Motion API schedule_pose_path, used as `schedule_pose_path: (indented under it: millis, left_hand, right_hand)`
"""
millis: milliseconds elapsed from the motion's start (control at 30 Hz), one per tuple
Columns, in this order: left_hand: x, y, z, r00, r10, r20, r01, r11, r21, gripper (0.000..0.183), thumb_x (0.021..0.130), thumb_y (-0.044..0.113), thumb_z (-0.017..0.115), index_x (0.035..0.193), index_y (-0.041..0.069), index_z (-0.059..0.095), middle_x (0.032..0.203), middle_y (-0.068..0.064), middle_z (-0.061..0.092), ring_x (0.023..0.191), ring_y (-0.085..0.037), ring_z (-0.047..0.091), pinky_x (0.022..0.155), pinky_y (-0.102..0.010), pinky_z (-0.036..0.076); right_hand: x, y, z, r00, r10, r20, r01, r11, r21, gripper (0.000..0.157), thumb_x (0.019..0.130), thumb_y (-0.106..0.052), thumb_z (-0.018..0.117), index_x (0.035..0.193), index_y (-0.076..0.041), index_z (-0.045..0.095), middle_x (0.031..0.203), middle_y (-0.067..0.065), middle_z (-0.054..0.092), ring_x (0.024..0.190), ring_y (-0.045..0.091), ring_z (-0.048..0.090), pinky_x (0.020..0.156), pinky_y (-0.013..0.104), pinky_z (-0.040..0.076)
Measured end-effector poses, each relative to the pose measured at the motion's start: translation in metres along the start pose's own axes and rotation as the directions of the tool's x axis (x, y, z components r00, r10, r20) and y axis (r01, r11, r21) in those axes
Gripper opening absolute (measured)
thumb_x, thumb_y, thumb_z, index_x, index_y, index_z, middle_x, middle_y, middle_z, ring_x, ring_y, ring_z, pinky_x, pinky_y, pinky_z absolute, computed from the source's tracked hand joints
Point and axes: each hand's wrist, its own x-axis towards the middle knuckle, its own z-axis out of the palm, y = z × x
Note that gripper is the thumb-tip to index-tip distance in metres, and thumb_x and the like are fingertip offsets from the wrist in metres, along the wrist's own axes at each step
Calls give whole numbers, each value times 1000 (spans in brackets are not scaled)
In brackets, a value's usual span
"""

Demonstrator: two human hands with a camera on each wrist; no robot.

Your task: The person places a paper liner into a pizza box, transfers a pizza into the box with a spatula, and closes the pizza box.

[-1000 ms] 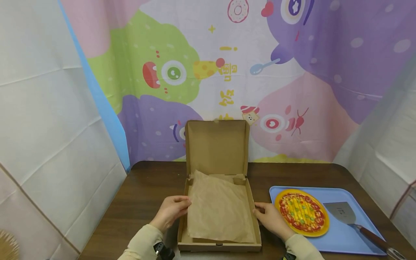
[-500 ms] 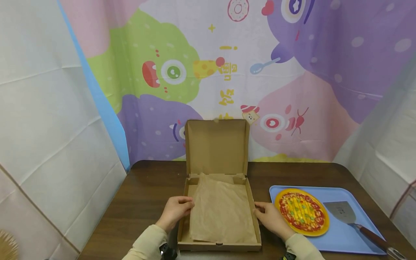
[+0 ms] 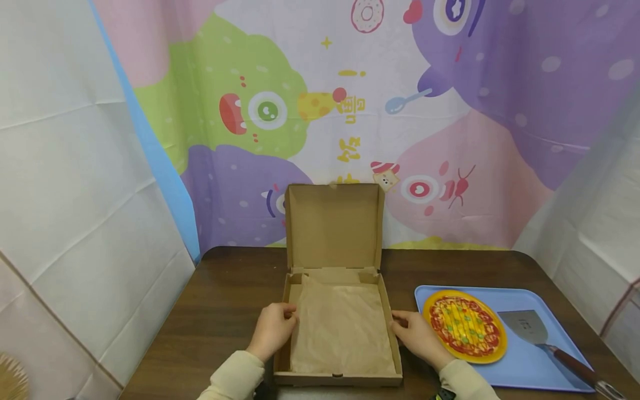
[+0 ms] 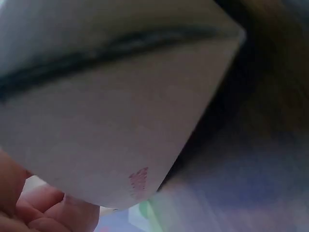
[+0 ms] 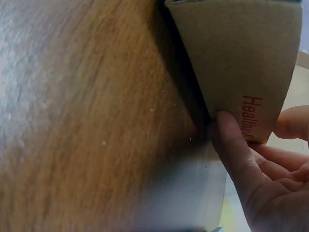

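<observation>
A brown cardboard pizza box stands on the table with its lid raised at the back. Spread over its inside lies a sheet of brown paper, its back left corner sticking up slightly. At the box's left wall my left hand pinches the paper's left edge; the left wrist view shows its bent fingers past the wall. My right hand grips the right wall; in the right wrist view one finger presses the outer side, near red printed letters, with the thumb over the rim.
To the right, a blue tray holds a pizza with red and yellow topping. Beside it lies a pizza server, its brown handle reaching over the tray's front right edge. A printed cloth hangs behind the dark wooden table.
The paper has come down flatter into the box, its raised back left corner lower than before. My left hand has moved slightly right and turned. The right hand stays put.
</observation>
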Motion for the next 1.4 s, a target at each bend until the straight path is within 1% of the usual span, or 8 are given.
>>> schedule_pose_path:
  millis: [233, 367, 467, 667, 833, 1000, 1233, 1400]
  left_hand:
    - [0, 0, 5, 998, 66, -14, -63, 989, 134, 6, 77, -2, 66, 79, 2, 71, 70, -3, 68, 61, -13, 59, 54, -27, 47]
    - [-2, 3, 7, 999, 53, -3, -51, 979, 195, 19, 76, -4, 64, 63, 7, 56, 56, 6, 47, 52, -9, 40, 46, -23, 32]
    - [-3, 5, 9, 999, 52, 0, -50, 971, 232, 23, 76, -4, 63, 60, 8, 53, 54, 6, 39, 50, -11, 36, 44, -25, 30]
    - [-6, 9, 10, 997, 81, 9, -80, 949, 306, 32, 73, -5, 62, 53, 12, 43, 53, -3, 53, 50, -17, 48, 44, -34, 40]
    - [-7, 12, 10, 993, 115, 12, -111, 930, 349, 25, 70, -5, 64, 55, 10, 49, 59, -13, 62, 54, -31, 63, 44, -40, 44]
    - [-9, 12, 11, 991, 131, 34, -135, 921, 365, 24, 70, -2, 66, 56, 9, 50, 58, -12, 61, 53, -31, 62, 44, -39, 44]
    - [-10, 14, 12, 992, 63, 108, -94, 945, 312, 31, 73, 6, 68, 57, 14, 44, 53, 4, 41, 49, -15, 40, 44, -30, 35]
    - [-10, 16, 11, 991, 71, 114, -103, 946, 306, 31, 74, 8, 70, 58, 14, 44, 54, 5, 38, 49, -14, 38, 45, -29, 34]
  right_hand:
    - [0, -1, 0, 1000, 7, -10, -7, 1000, -26, 39, 92, -5, 59, 125, 17, 57, 105, 22, 71, 84, 20, 68, 65, 27, 56]
    - [0, -1, 0, 1000, 16, -18, -17, 999, -39, 39, 93, -6, 60, 125, 16, 57, 105, 21, 71, 84, 19, 68, 66, 26, 55]
    - [1, -2, 0, 1000, 22, -21, -23, 999, -41, 39, 93, -7, 60, 125, 15, 58, 106, 21, 71, 85, 18, 67, 67, 27, 56]
    - [1, -2, 0, 1000, 17, -13, -18, 999, -39, 39, 93, -7, 61, 125, 15, 58, 107, 21, 71, 86, 19, 68, 67, 29, 57]
    - [1, -1, 0, 1000, 9, -14, -9, 999, -34, 39, 93, -7, 61, 125, 15, 58, 105, 21, 71, 85, 19, 68, 65, 28, 57]
    - [1, -1, 0, 1000, 5, -20, -6, 999, -48, 39, 93, -7, 61, 124, 15, 58, 105, 21, 72, 86, 20, 68, 67, 28, 57]
    - [0, -3, 0, 1000, -1, -25, -1, 998, -57, 38, 92, -7, 61, 123, 15, 59, 105, 21, 72, 86, 20, 68, 67, 28, 56]
    - [0, -2, 0, 1000, -3, -16, 2, 999, -51, 39, 92, -7, 61, 124, 15, 58, 104, 22, 72, 86, 20, 68, 67, 28, 56]
